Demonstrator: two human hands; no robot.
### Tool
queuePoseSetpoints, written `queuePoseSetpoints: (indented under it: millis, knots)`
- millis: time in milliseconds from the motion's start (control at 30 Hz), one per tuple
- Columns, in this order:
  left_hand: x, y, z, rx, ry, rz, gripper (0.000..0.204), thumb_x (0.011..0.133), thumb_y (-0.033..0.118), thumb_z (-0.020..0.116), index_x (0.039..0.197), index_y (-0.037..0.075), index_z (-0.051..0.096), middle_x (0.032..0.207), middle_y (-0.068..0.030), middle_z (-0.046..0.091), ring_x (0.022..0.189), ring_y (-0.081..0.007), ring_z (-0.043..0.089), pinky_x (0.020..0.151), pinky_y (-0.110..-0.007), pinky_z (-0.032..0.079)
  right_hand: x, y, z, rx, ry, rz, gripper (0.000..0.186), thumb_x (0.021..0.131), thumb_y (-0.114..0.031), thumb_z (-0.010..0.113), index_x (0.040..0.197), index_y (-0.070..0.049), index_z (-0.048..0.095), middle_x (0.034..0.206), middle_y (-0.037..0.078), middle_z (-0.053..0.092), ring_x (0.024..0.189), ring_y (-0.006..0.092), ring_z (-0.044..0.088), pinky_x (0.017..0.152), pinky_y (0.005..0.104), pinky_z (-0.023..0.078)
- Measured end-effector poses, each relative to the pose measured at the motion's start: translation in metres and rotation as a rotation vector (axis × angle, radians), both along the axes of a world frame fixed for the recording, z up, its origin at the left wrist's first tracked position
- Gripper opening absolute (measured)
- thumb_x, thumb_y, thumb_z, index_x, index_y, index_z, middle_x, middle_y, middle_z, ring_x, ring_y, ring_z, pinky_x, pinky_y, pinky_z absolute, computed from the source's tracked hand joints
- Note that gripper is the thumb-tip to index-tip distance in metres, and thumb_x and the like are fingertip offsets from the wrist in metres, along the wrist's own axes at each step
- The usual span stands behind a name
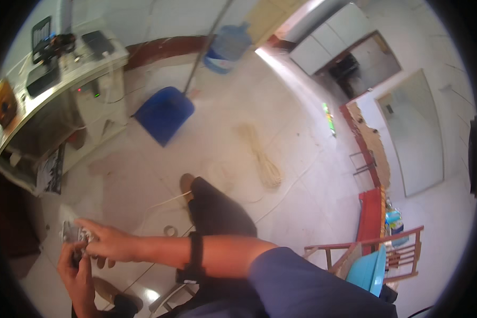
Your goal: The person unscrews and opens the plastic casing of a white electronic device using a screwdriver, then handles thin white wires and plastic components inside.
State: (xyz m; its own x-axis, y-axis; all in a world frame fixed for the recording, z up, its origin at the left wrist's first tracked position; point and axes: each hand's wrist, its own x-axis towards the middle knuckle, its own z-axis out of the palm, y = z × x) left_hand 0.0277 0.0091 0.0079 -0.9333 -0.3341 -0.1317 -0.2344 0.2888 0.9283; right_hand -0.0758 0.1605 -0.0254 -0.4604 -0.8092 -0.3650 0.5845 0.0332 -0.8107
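Note:
At the lower left, my two hands come together around a small silvery-grey object (70, 231); its kind is too blurred to make out. My left hand (75, 273) holds it from below, thumb and fingers closed on it. From the right reaches my right hand (110, 243), its fingers bent against the same object and its index finger stretched along the top. The fingers hide much of the object. A black band (195, 257) circles my right forearm. Below and beyond the hands are my shoes on the tiled floor (212, 153).
A pale ring like a tape roll (170, 230) and a bundle of cream cord (269, 170) lie on the floor. Farther off are a blue dustpan (164, 115) and a water jug (229, 47). A cluttered desk (108, 63) stands left, a wooden chair with a blue basin (367, 267) right.

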Motion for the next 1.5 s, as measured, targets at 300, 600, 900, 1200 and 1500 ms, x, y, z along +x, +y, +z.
queuePoseSetpoints:
  millis: [300, 600, 900, 1200, 1500]
  knots:
    - [0.001, 0.004, -0.013, 0.106, -0.044, 0.024, 0.032, 0.094, 0.012, 0.054, 0.123, 0.001, 0.060, 0.090, 0.0004, 0.061, 0.064, -0.0022, 0.044, 0.053, -0.020, 0.033, -0.007, 0.010, 0.002, 0.003, 0.212, 0.061, 0.065, 0.098, -0.013, 0.046, 0.156, -0.009, 0.016, 0.097, 0.014, 0.065, 0.064, 0.0158, 0.065, 0.054, 0.0299, 0.054]
    - [0.000, 0.003, -0.003, 0.159, -0.098, 0.009, 0.036, 0.094, 0.011, 0.055, 0.128, 0.001, 0.059, 0.085, 0.0030, 0.057, 0.060, -0.0010, 0.041, 0.051, -0.019, 0.031, -0.006, 0.007, -0.001, 0.030, 0.304, 0.056, 0.065, 0.099, -0.013, 0.045, 0.156, -0.005, 0.014, 0.089, 0.013, 0.064, 0.061, 0.0158, 0.064, 0.052, 0.0301, 0.054]
    - [0.001, 0.011, 0.022, 0.186, -0.089, -0.020, 0.035, 0.097, 0.007, 0.057, 0.132, 0.001, 0.061, 0.075, 0.0060, 0.046, 0.063, -0.0027, 0.039, 0.055, -0.019, 0.027, -0.005, 0.002, -0.002, 0.046, 0.237, 0.060, 0.067, 0.101, -0.017, 0.046, 0.159, -0.010, 0.014, 0.088, 0.012, 0.065, 0.062, 0.0167, 0.064, 0.053, 0.0301, 0.054]
    - [-0.011, 0.016, 0.019, 0.281, -0.027, 0.026, 0.043, 0.085, 0.001, 0.061, 0.127, 0.003, 0.061, 0.084, 0.0009, 0.057, 0.071, -0.0063, 0.051, 0.063, -0.021, 0.043, -0.020, 0.034, 0.017, 0.093, 0.212, 0.057, 0.066, 0.105, -0.030, 0.050, 0.157, -0.005, 0.018, 0.116, 0.011, 0.063, 0.092, 0.0187, 0.069, 0.070, 0.0304, 0.056]
    - [0.011, -0.023, 0.047, 0.075, 0.123, 0.072, 0.043, 0.076, -0.011, 0.041, 0.117, 0.001, 0.049, 0.106, -0.0071, 0.053, 0.078, -0.0083, 0.049, 0.073, -0.021, 0.044, -0.017, 0.020, 0.020, 0.091, 0.156, 0.068, 0.063, 0.104, -0.023, 0.048, 0.156, -0.003, 0.019, 0.110, 0.014, 0.065, 0.085, 0.0175, 0.070, 0.068, 0.0280, 0.055]
